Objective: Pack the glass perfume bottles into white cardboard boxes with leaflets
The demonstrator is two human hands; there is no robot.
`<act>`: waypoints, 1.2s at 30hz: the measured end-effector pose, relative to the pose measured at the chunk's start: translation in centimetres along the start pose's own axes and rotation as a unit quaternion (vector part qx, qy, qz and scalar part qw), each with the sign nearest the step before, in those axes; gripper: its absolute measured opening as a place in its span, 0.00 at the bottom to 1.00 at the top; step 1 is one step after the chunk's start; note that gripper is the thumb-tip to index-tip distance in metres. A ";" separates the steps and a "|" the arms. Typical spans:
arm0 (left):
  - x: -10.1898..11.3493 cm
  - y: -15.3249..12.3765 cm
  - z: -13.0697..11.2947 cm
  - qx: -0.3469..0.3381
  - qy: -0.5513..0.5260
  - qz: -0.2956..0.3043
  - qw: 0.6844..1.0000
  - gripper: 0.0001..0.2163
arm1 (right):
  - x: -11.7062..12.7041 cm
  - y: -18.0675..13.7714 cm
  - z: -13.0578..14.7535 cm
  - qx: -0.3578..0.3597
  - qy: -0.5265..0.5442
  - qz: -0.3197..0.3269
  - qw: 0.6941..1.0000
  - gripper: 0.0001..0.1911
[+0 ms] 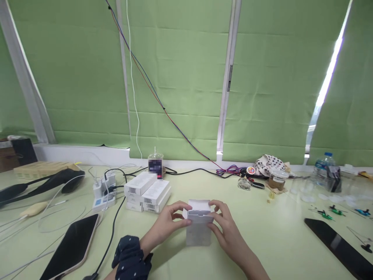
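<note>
A small white cardboard box (198, 233) stands in front of me with its top flap raised and its side flaps partly out. My left hand (171, 219) pinches the box's upper left edge and side flap between thumb and fingers. On the other side, my right hand (224, 223) grips the upper right corner, its fingers at the flap and its thumb on the front. The inside of the box is mostly hidden. Beyond my left hand lie several closed white boxes (155, 192), stacked in two columns.
A smartphone (71, 249) and a power strip (104, 200) with cables are at left. Behind the boxes stands a lidded cup (155, 161). To the right are a jar (276, 179), a water bottle (324, 165), a black flat object (338, 243) and small green parts (325, 214).
</note>
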State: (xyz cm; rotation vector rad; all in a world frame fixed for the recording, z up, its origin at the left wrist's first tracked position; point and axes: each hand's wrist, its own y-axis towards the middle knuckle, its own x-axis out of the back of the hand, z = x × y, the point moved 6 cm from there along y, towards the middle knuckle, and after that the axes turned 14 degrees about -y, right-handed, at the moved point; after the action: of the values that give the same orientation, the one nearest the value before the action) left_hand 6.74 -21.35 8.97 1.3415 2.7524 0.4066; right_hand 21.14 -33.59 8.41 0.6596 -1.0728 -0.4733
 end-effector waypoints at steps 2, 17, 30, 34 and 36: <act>-0.2 0.0 0.1 0.004 -0.021 0.008 1.000 0.15 | -0.1 -0.5 0.0 0.029 -0.001 -0.043 0.999 0.15; -2.7 -0.1 -0.5 -0.026 0.034 0.033 0.999 0.08 | 0.0 -0.9 0.1 0.047 -0.038 -0.070 0.996 0.20; -1.2 0.5 1.3 -0.023 0.110 -0.007 0.994 0.12 | 0.5 -3.7 -5.6 -0.050 -0.026 0.020 0.998 0.20; -0.7 0.7 2.1 -0.010 0.110 -0.019 0.994 0.13 | 2.0 -5.6 -14.8 -0.170 -0.120 0.025 0.978 0.13; -0.7 0.8 2.2 -0.006 0.108 -0.016 0.994 0.14 | 3.6 -6.6 -19.7 -0.244 -0.162 -0.013 0.956 0.13</act>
State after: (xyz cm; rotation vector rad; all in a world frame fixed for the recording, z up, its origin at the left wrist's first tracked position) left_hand 8.11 -20.94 6.98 1.3223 2.9322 0.6005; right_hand 40.33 -35.48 -0.18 0.1587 -1.1934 -0.8574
